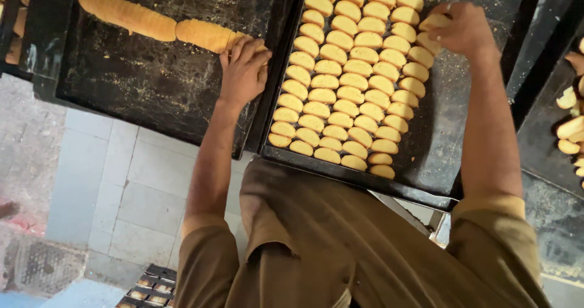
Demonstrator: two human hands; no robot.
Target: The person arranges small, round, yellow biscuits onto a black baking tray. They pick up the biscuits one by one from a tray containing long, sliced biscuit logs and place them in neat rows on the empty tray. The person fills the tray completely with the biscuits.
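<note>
Pale floor tiles show below two black baking trays, where the left hand (244, 71) closes its fingers on a sliced rusk loaf (207, 34) while the right hand (465, 28) pinches one slice (435, 22) at neat rows (347, 77), filling the right tray (438, 144).

The person wears a plain olive-brown shirt (340, 253) of soft, slightly creased cloth; it has short sleeves, each ending in a neatly turned hem just above the elbow; the left sleeve (204, 256) and the right sleeve (493, 223) match the body of the shirt in colour; a folded collar (261, 217) shows near the neck, its edge stitched flat; both forearms are bare below the sleeves; the left hand (244, 71) and the right hand (465, 28) are bare too, with no gloves, rings, watch or bands visible at the wrists.
</note>
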